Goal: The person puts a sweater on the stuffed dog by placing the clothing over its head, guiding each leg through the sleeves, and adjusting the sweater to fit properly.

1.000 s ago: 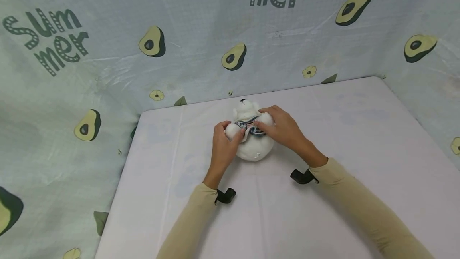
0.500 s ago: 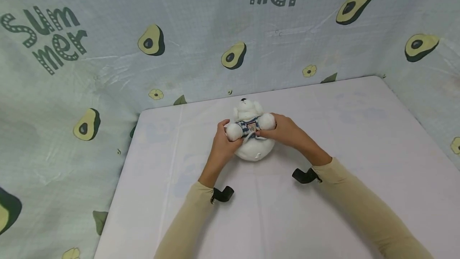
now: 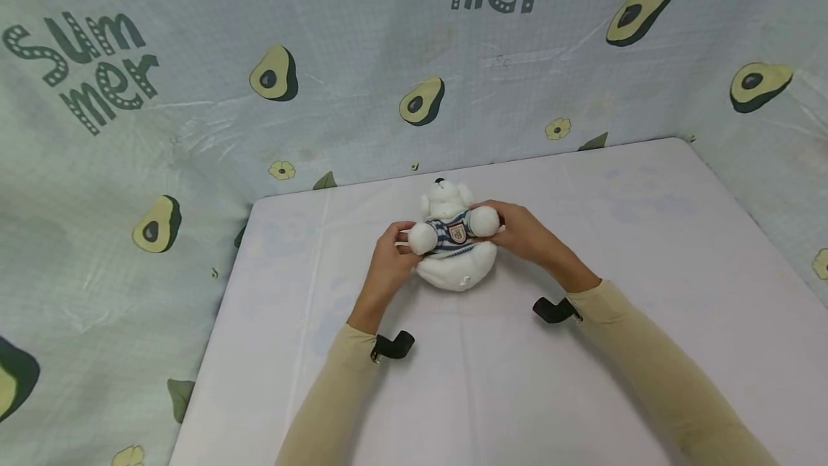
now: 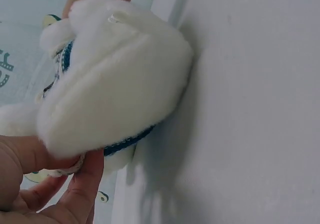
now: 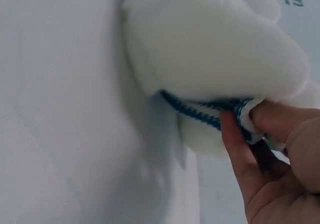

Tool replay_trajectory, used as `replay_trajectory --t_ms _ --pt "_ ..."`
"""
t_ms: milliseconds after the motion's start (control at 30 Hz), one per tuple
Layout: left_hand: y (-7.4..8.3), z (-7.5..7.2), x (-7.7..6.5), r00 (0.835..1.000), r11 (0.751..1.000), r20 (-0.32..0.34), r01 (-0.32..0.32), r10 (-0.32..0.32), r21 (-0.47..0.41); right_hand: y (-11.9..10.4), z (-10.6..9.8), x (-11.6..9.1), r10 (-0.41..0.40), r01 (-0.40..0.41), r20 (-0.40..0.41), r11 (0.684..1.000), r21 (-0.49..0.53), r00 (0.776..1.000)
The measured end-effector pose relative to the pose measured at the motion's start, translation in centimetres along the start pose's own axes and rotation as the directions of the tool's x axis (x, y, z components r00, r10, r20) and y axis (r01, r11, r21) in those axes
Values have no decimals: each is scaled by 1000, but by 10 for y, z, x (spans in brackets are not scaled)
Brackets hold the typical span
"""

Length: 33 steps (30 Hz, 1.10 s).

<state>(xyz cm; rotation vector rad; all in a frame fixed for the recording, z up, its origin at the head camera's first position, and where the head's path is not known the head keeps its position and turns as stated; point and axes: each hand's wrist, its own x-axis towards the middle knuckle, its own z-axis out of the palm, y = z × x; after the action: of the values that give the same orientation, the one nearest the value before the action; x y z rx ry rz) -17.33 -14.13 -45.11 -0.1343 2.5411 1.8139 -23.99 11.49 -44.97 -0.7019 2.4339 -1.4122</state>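
Note:
A white plush toy [image 3: 456, 273] with a dark nose lies on its back on the table, its nose toward the back wall. Its blue-and-white striped knitted sweater [image 3: 442, 236] has a badge on the chest, and the hem lies across the belly. At the toy's left side in the head view, my left hand [image 3: 388, 265] pinches the sweater's edge between thumb and finger. My right hand [image 3: 527, 236] holds the opposite side. In the right wrist view, thumb and forefinger pinch the blue knitted hem [image 5: 192, 115]. The toy's white bottom [image 4: 120, 79] fills much of the left wrist view.
A white cloth covers the table [image 3: 550, 394]. Behind and beside it hangs a pale curtain [image 3: 349, 34] printed with avocados and lettering. Black wrist mounts [image 3: 394, 345] stick out from both beige sleeves [image 3: 660, 372].
My hands have moved apart from the front of the belly to the toy's sides. The bunched sweater is spread flatter, with its badge and hem now showing. The toy has stayed in place.

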Motion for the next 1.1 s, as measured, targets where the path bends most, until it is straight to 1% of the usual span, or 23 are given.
replay_trajectory --t_ms 67,133,200,233,300,400,467,533,633,700,767,833,967,1033,1100 --pt "-1 -2 0 1000 1000 11 -11 11 0 2 -1 -1 -39 39 9 999 -36 999" --pt "-1 -3 -1 999 1000 37 -12 12 -3 2 -5 -3 -51 53 47 998 -40 998" --pt "1 -4 -2 998 1000 69 9 -9 -9 0 -10 -5 -22 23 94 1000 -15 995" --pt "3 -5 -2 996 999 80 30 -29 -16 -3 -13 -6 10 -12 120 1000 11 993" --pt "5 -6 -1 992 995 105 83 -76 -62 -10 -17 -6 87 -99 157 993 71 984" --pt "9 -6 0 983 970 117 161 -141 -182 -22 -20 -3 220 -240 150 961 135 964" --pt "11 -5 3 980 954 111 190 -168 -234 -30 -20 0 277 -293 124 946 138 953" --pt "14 -3 5 978 953 90 204 -188 -223 -36 -19 4 323 -330 81 940 92 943" --pt "18 0 9 973 965 68 227 -220 -134 -41 -15 9 352 -349 43 935 -62 935" --pt "21 2 10 968 966 72 245 -240 -78 -43 -13 11 365 -357 37 923 -143 930" --pt "23 4 11 961 964 99 262 -257 -45 -43 -11 12 379 -365 48 912 -185 924" --pt "25 5 11 954 962 138 272 -265 -36 -42 -9 12 396 -380 72 909 -171 916" --pt "26 6 9 944 959 204 276 -258 -65 -38 -5 10 416 -407 132 909 -88 900" --pt "25 5 7 946 961 220 263 -240 -83 -37 -4 8 415 -413 158 910 -46 896" --pt "24 4 5 950 966 227 242 -216 -92 -38 -3 6 406 -411 174 912 -11 897"
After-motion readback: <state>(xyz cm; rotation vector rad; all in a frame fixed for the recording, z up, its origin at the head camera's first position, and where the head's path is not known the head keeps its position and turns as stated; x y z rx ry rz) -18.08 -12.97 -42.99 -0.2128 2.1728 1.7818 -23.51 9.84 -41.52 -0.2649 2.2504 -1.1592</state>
